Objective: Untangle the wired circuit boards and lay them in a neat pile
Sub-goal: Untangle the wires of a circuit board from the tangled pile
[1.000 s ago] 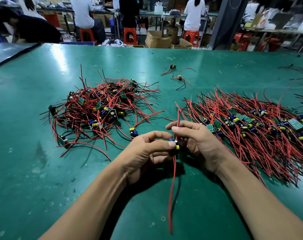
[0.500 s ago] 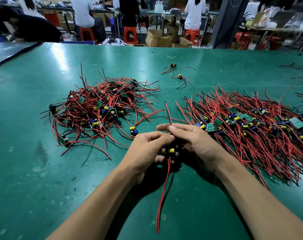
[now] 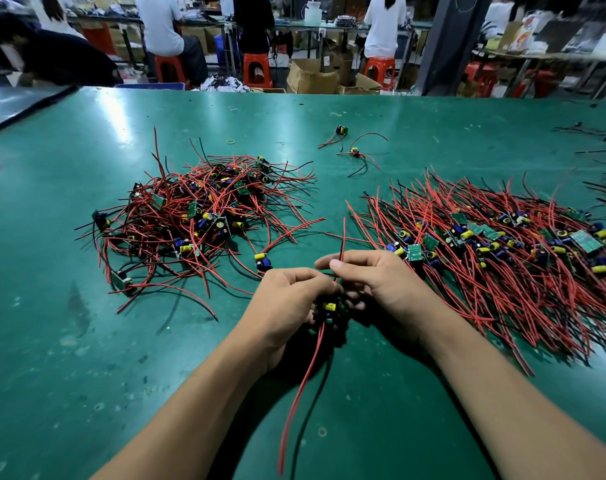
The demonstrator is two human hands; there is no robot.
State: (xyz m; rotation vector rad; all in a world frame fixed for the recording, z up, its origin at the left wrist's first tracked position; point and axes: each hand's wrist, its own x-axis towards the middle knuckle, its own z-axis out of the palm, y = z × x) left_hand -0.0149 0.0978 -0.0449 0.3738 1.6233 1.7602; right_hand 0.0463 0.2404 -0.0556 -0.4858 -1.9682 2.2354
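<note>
A tangled heap of circuit boards (image 3: pixel 197 220) with red and black wires lies at the left of the green table (image 3: pixel 69 358). A combed-out pile of boards (image 3: pixel 502 244) spreads at the right, wires lying roughly parallel. Between them, near me, my left hand (image 3: pixel 287 299) grips one small circuit board (image 3: pixel 329 308) with a yellow capacitor. My right hand (image 3: pixel 381 285) pinches that board's upper red wire (image 3: pixel 343 237), which points away from me. Its lower red wire (image 3: pixel 301 393) trails toward me beside a black one.
Two loose wired boards (image 3: pixel 355 152) lie farther back at the centre. A small yellow rubber band (image 3: pixel 230 141) rests behind the heap. More dark wires sit at the far right edge (image 3: pixel 603 181). Beyond the table, people sit on red stools among cardboard boxes (image 3: pixel 312 77).
Both hands have shifted slightly left and nearer with the board. The upper red wire has swung from leaning left back toward upright, and the lower wires trail further left.
</note>
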